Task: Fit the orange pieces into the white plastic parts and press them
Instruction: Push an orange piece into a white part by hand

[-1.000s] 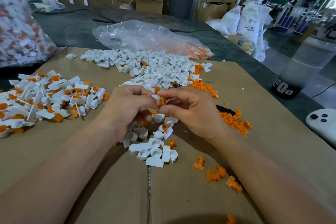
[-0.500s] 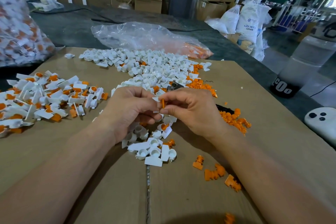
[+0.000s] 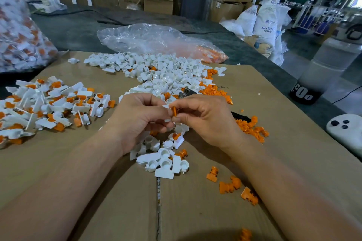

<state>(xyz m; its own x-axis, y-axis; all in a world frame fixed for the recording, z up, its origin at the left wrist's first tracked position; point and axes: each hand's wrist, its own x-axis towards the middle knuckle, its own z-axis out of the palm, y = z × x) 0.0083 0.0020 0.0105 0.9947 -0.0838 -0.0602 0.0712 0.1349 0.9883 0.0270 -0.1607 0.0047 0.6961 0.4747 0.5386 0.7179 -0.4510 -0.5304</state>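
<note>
My left hand (image 3: pixel 137 119) grips a small white plastic part (image 3: pixel 166 107), mostly hidden by its fingers. My right hand (image 3: pixel 205 119) pinches an orange piece (image 3: pixel 174 111) between thumb and forefinger, right against that white part. The two hands meet above the cardboard sheet (image 3: pixel 117 191). Below them lies a small cluster of white parts (image 3: pixel 164 160). Loose orange pieces (image 3: pixel 229 184) lie near my right forearm, and more orange pieces (image 3: pixel 252 127) are heaped beyond my right hand.
A big heap of white parts (image 3: pixel 162 72) lies behind the hands. Assembled white-and-orange parts (image 3: pixel 49 103) are piled at the left. A clear plastic bag (image 3: pixel 152 41) lies farther back, a filled bag (image 3: pixel 19 31) at far left, a white device (image 3: pixel 346 133) at right.
The hands rose slightly and stayed together. The orange piece has turned between my right fingertips and sits closer against the white part.
</note>
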